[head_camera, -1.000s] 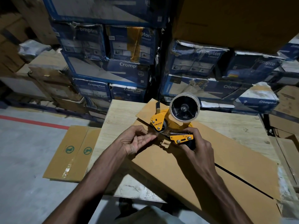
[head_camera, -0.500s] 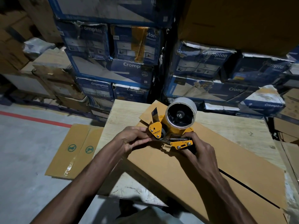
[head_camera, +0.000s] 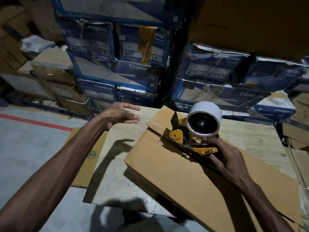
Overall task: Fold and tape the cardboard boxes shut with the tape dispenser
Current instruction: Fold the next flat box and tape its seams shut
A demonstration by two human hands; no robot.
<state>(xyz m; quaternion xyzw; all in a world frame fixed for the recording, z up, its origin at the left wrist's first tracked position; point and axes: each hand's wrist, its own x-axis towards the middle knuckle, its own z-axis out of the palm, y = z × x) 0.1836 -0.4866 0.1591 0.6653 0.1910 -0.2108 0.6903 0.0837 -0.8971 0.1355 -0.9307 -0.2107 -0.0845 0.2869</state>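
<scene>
On the box (head_camera: 175, 174), right hand (head_camera: 229, 159) grips dispenser (head_camera: 176, 136).

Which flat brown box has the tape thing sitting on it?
The flat box on the table: the tape dispenser sits at its far end, gripped by the right hand. The other flat box lies on the floor beside the table.

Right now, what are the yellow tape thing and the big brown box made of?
The tape dispenser looks like yellow-painted metal: thin flat plates with shiny screw heads, though glossy plastic is possible. The box looks like matte brown cardboard: creased flaps with raw cut edges.
</scene>
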